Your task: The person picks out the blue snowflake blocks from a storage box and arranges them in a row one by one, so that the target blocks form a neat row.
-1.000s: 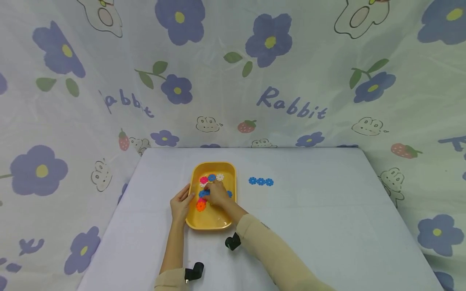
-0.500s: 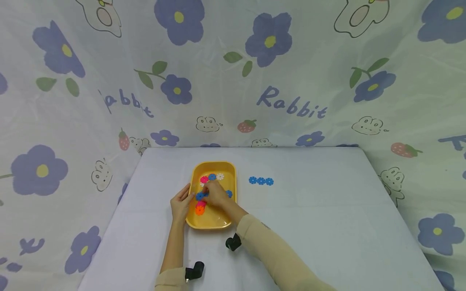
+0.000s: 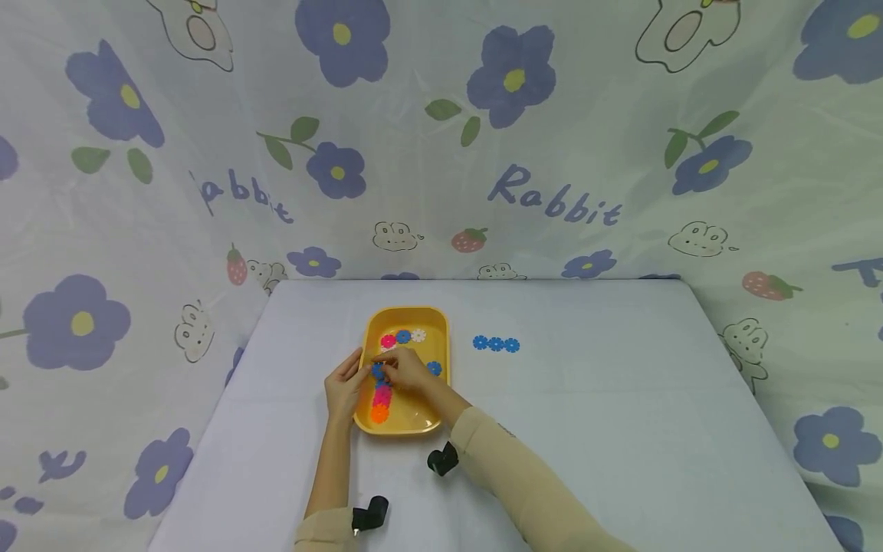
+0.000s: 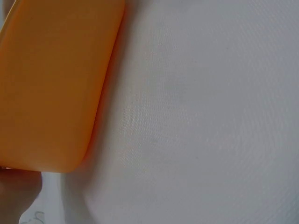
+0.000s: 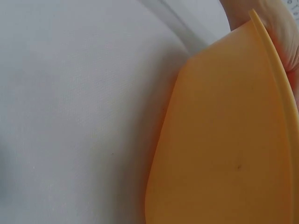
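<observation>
Toward the table's left, in the head view, stands a yellow tray (image 3: 400,426) holding small flower-shaped discs. My left hand (image 3: 343,389) grips its left rim, thumb at the edge and fingers outside. Reaching in over the right side, my right hand (image 3: 408,372) pinches a blue disc (image 3: 378,370) between finger and thumb. Just below lie a pink disc (image 3: 382,395) and an orange disc (image 3: 379,414). Pink (image 3: 388,341), blue (image 3: 403,336) and white discs (image 3: 418,336) lie near the tray's back. The tray's outer wall (image 4: 56,84) fills the left wrist view's left side.
Three blue discs (image 3: 496,344) lie in a row on the white table (image 3: 607,429), right of the tray. A curtain (image 3: 414,153) printed with flowers and rabbits hangs behind and at both sides. Black wrist cameras (image 3: 370,513) sit at both forearms.
The orange and pink discs have slid toward the tray's front. My right fingers have shifted slightly left over the blue discs. My left hand keeps its grip on the rim.
</observation>
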The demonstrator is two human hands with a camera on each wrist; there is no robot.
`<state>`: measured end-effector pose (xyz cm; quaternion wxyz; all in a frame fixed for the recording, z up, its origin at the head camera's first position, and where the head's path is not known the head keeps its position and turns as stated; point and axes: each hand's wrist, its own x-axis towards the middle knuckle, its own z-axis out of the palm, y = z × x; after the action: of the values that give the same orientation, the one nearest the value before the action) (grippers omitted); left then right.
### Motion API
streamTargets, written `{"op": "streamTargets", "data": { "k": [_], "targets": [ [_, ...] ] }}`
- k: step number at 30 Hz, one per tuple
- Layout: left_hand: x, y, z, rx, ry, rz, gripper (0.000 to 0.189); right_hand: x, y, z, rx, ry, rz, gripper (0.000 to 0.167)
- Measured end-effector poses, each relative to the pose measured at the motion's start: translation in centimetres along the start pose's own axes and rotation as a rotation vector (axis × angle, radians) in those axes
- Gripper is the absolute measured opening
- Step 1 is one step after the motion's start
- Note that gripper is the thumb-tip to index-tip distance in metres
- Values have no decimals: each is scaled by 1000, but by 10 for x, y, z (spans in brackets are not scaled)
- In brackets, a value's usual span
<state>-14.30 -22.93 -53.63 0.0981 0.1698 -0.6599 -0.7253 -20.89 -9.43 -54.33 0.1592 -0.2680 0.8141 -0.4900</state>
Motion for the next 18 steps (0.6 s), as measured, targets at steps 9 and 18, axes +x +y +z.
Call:
{"op": "streamTargets", "data": {
  "k": [9,18],
  "targets": [
    [2,-1,1,14,15,6,43,0,-2,-2,182,-4,116,35],
    [1,0,1,23,1,-16,43,0,-3,1,-33,-83,104,40]
  ]
}}
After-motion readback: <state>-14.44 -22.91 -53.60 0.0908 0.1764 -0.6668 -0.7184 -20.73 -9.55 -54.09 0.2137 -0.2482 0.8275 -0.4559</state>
